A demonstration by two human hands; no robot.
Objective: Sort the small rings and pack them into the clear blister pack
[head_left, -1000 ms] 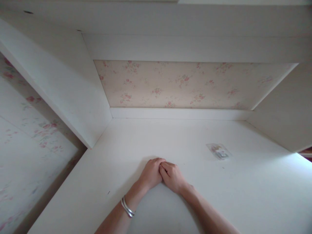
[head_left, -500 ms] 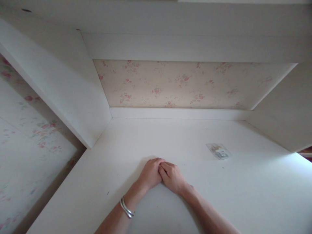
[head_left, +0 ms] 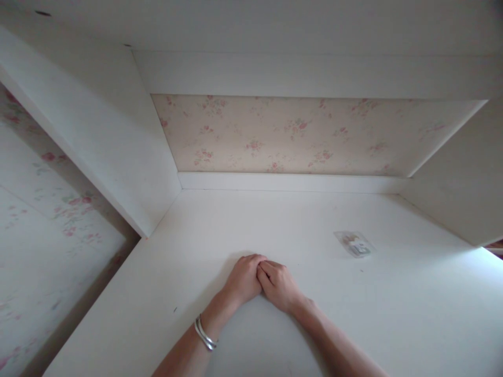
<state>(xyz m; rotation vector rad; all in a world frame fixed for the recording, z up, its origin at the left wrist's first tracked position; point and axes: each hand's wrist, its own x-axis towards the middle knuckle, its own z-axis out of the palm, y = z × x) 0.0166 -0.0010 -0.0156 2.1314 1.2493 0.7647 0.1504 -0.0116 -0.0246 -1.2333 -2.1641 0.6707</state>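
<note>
My left hand (head_left: 244,277) and my right hand (head_left: 278,285) rest together on the white desktop (head_left: 220,220), touching at the knuckles and thumbs. Both are closed, with their fingers curled in, and no object shows in either one. The undersides of the fingers and the palms are hidden. A silver double bangle (head_left: 205,334) circles my left wrist. To the right of my hands, apart from them, lies a small clear plastic packet (head_left: 356,244) with little pieces inside that I cannot make out.
White side panels stand at the left (head_left: 118,141) and right (head_left: 456,193). A white shelf (head_left: 275,26) hangs over the desktop. Floral wallpaper (head_left: 283,133) shows at the back. Tiny dark specks (head_left: 175,310) dot the surface. The desktop's left edge borders a floral-patterned surface (head_left: 70,241).
My hands and the packet stay where they were. The view has shifted very slightly, and the shelf's front edge has left the top of the picture.
</note>
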